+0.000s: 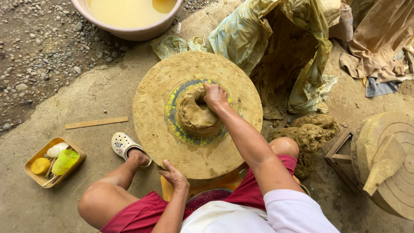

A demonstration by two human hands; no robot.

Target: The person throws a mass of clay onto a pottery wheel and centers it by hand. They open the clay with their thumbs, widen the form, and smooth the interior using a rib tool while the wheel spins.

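- Clay lump [195,113]: wet, brown-grey, squat thick ring with a hollow at the top, rough lumpy wall. Sits dead centre on the wheel disc [157,103], on a dark circle with yellow-green flecks.
- Wheel disc: round, flat, coated in tan clay slip, low on the ground right in front of my knees.
- My right hand [214,96]: fingers curled down into the hollow at the lump's 2 o'clock side, pressing the inner wall; closed on the clay rim, thumb hidden.
- My left hand [173,175]: fingers bent over the disc's edge at 6 o'clock, gripping the rim.
- My foot in a white perforated clog [122,143] rests at the disc's 8 o'clock, touching the edge or just beside it, cannot tell.
- Basin [129,30]: pinkish round tub of yellowish cloudy water, 11 o'clock from the disc, well apart.
- Small tray [31,164]: yellow rectangular, at 8 o'clock, holds a yellow round sponge, a pale-green piece and a whitish lump.
- Thin wood strip [96,123]: flat on the ground at 9 o'clock.
- Plastic sheet [241,34]: crumpled, pale yellow-green, draped over a clay heap at 1 o'clock.
- Loose clay pile [312,129]: at 3 o'clock, near my right knee.
- Second round disc [396,172]: ringed, clay-smeared, at 4 o'clock, on a wood frame.
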